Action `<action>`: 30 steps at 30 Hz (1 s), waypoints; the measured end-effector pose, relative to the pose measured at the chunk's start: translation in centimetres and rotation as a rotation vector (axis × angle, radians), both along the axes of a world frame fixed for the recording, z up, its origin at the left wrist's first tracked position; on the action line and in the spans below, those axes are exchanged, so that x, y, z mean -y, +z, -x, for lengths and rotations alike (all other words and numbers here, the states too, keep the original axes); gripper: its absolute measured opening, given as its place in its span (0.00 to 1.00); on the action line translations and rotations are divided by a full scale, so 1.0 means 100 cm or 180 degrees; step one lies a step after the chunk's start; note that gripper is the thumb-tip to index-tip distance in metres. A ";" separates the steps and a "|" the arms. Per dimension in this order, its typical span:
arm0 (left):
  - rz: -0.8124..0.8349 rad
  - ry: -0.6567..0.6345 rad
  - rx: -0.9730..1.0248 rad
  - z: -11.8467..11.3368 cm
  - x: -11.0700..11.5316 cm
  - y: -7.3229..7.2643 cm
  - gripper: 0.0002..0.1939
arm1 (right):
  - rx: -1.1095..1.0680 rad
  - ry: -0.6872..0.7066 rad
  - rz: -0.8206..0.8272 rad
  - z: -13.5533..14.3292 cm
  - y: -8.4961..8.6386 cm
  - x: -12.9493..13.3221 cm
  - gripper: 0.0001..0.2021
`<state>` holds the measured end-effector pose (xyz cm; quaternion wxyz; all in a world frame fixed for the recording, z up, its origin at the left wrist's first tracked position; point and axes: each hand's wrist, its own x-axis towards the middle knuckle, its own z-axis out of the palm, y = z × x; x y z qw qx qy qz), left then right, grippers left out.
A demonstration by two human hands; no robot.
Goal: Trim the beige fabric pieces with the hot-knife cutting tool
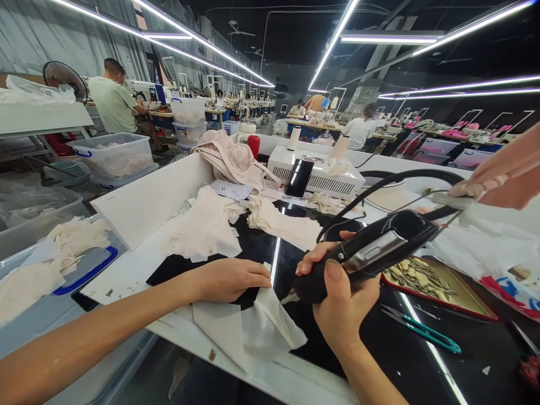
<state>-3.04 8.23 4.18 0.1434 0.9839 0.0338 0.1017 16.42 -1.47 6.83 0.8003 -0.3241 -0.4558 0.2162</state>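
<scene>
My right hand (348, 304) is wrapped round a black corded hand tool (375, 247) with a silver strip along its side. The thumb lies on the near side; the tool's lower end is partly hidden by my fingers. My left hand (236, 279) pinches the upper edge of a thin cream fabric piece (264, 326). This cloth is folded and hangs partly over the table's front edge. Beyond my hands lie a cut cream fabric stack (206, 225) and a second fabric stack (287, 222). Teal thread snips (426, 332) lie right of my right hand.
A red-rimmed tray (464, 292) of seeds sits on the right, near a plastic bag (506, 264). Behind stand a phone (299, 177), a white vented box (276, 163) and bras (232, 157). A black cable (379, 180) arches from the tool. Fabric-filled bins (113, 154) stand left.
</scene>
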 end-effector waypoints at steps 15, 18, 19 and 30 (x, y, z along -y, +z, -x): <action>-0.0603 0.0010 -0.0327 0.006 0.007 -0.002 0.31 | -0.0043 -0.0014 0.0034 -0.001 0.000 -0.001 0.18; -0.0626 0.0038 -0.0307 0.007 0.008 -0.001 0.31 | -0.0025 -0.0023 0.0079 0.000 0.002 -0.002 0.18; -0.0630 0.0055 -0.0329 0.007 0.008 -0.001 0.31 | -0.0026 -0.0029 0.0095 0.000 0.002 -0.002 0.18; -0.0576 0.0102 -0.0502 0.005 0.009 0.001 0.33 | -0.0142 -0.0142 0.0140 0.004 0.007 -0.013 0.20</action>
